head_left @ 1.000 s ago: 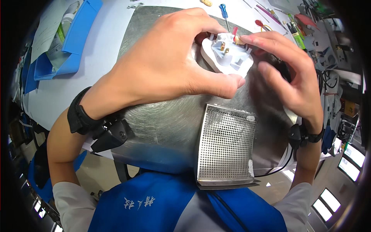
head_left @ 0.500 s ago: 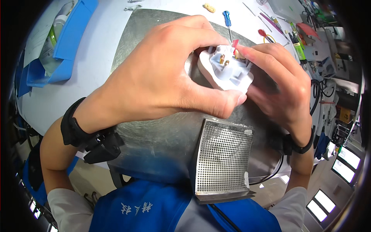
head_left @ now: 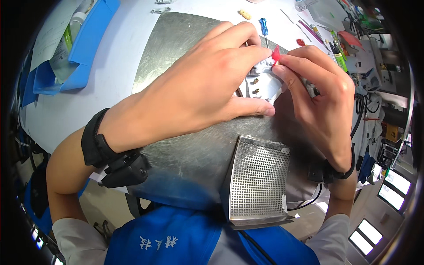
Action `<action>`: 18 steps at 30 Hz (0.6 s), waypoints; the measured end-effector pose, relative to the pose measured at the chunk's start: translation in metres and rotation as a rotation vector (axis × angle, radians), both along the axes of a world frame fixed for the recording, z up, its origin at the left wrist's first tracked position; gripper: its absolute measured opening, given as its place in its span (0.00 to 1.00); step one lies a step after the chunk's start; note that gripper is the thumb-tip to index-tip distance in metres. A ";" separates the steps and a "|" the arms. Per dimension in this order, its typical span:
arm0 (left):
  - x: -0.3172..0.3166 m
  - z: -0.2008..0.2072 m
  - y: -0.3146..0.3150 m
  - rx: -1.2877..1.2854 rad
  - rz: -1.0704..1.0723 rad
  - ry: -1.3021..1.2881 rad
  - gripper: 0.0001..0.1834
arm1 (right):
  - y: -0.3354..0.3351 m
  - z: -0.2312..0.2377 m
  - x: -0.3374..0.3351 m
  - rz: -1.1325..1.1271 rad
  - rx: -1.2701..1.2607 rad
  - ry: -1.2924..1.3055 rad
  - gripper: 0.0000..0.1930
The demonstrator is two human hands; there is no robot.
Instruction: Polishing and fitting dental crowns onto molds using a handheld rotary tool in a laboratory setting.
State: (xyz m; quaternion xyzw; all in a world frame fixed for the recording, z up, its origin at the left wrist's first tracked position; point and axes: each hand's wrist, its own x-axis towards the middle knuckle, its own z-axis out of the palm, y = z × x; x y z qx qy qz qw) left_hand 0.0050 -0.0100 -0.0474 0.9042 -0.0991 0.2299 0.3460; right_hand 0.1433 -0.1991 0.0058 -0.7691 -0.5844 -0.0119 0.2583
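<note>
Compared with half a second ago, both hands sit a little higher and farther out over the metal sheet [head_left: 185, 48], and the left hand [head_left: 198, 95] now covers more of the white plastic part [head_left: 263, 84], so only its lower right corner with two small brass screws shows. The left hand's grip is clenched around that white part, thumb stretched along its underside, fingers curled over the top. The right hand [head_left: 324, 101] has a pinching grip on a small red piece [head_left: 276, 54] at the upper edge of the white part, just beside the left fingertips. The part is held above the middle of the metal sheet, which lies on the white worktop [head_left: 110, 75]. A perforated metal box [head_left: 258, 179] stands near the lower edge, close to the person's chest. A blue-handled screwdriver [head_left: 263, 26] lies beyond the hands, and blue folders [head_left: 84, 48] sit well to the left. Black bands wrap both wrists. The far right clutter of tools and cables is too small and bent to make out.
</note>
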 end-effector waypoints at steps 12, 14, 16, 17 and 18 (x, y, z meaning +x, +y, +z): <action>0.002 -0.002 -0.001 -0.036 -0.006 -0.051 0.28 | 0.000 0.010 -0.004 0.016 -0.072 -0.223 0.09; 0.003 -0.002 -0.002 -0.031 -0.002 -0.066 0.28 | 0.000 0.010 -0.005 0.020 -0.082 -0.306 0.09; 0.004 -0.003 -0.003 -0.035 -0.008 -0.102 0.28 | 0.001 0.010 -0.004 0.029 -0.074 -0.203 0.08; 0.005 -0.003 -0.003 -0.029 -0.011 -0.090 0.28 | 0.001 0.009 -0.005 0.032 -0.056 -0.213 0.07; 0.005 -0.004 -0.003 -0.019 -0.014 -0.080 0.28 | 0.001 0.009 -0.006 0.035 -0.035 -0.225 0.06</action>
